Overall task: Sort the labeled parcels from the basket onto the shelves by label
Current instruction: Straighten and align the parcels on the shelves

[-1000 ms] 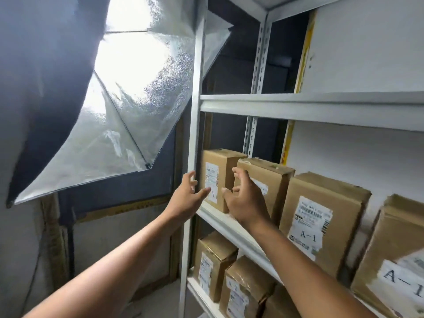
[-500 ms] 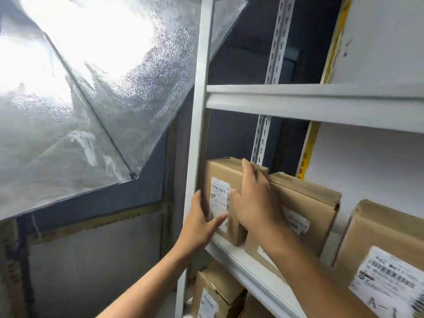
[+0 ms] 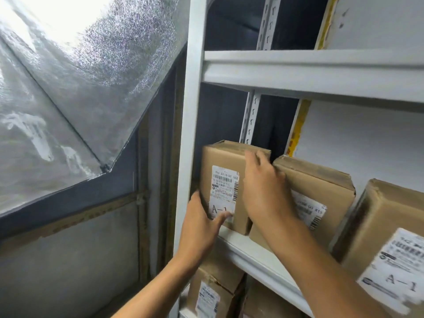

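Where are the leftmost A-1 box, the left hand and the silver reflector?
Leftmost box (image 3: 226,154): head view, upper front face.
Left hand (image 3: 199,222): head view, back of the hand.
Reflector (image 3: 96,88): head view, crinkled silver panel.

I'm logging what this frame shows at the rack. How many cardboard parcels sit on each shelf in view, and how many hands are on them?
Parcels on the middle shelf: 3
Parcels on the lower shelf: 2
Hands touching a parcel: 2, left hand, right hand
Total: 5 parcels, 2 hands
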